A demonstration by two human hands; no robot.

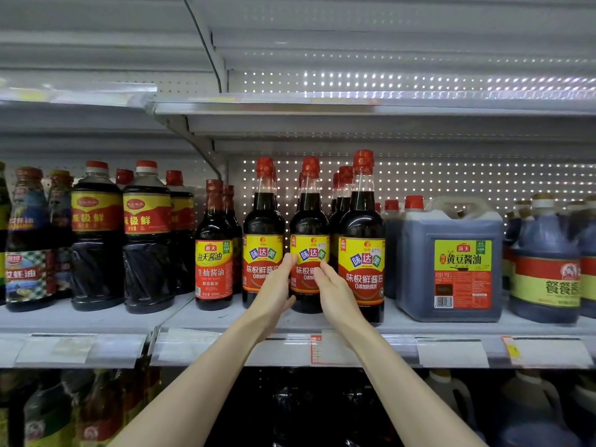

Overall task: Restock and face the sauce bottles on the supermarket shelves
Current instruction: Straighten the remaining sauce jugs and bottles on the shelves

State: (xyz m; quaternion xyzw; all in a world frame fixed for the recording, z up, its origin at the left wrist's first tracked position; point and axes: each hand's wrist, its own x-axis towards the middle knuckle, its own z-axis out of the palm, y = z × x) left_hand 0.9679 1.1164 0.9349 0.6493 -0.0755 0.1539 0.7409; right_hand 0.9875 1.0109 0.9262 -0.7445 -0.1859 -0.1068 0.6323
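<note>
At the far left of the shelf (80,317) stand checked-label bottles (29,246), then two big dark bottles (96,240) with red and yellow bands. Next comes a shorter soy bottle (213,253) with a yellow and red label. Right of it, three tall red-capped sauce bottles make a front row, with more ranked behind them: the left bottle (263,221), the middle bottle (309,221) and the right bottle (361,227), which sits furthest forward, near the shelf lip. The person's two bare arms reach up to the middle bottle. The left hand (275,288) lies in the gap between the left bottle and the middle bottle, fingers straight and pressed along the middle one's side. The right hand (335,295) comes in from the other side, its slightly bent fingertips resting on the label; whether they actually grip I cannot tell. Further right stands a squarish handled jug (448,269) of soy, then rounder blue-tinted jugs (545,269). Price tags (451,351) line the shelf edge.
</note>
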